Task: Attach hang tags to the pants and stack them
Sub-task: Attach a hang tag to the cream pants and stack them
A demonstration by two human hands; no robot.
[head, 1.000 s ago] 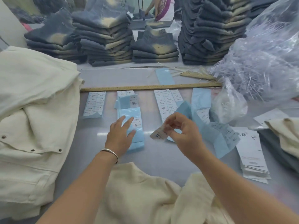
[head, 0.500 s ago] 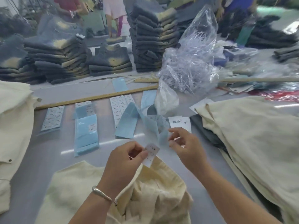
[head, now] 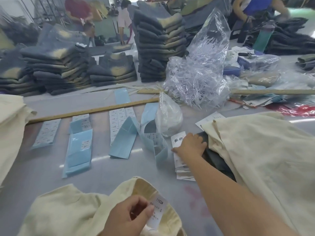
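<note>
Left hand (head: 127,218) grip closed, pinching white tag (head: 156,212) over cream pants (head: 68,206). Right hand (head: 190,147) flat, fingers extended, resting on paper stack (head: 180,166) right of pants.

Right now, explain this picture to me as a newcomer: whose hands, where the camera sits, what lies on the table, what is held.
No machine here: a person works with bare hands, filmed by a camera worn on their head, looking down. The left hand pinches a small paper tag printed 1103# over cream pants. The right hand reaches onto a stack of white tags; whether it grips one is unclear. On the grey table lie blue label sheets, a wooden ruler and plastic bags.
</note>
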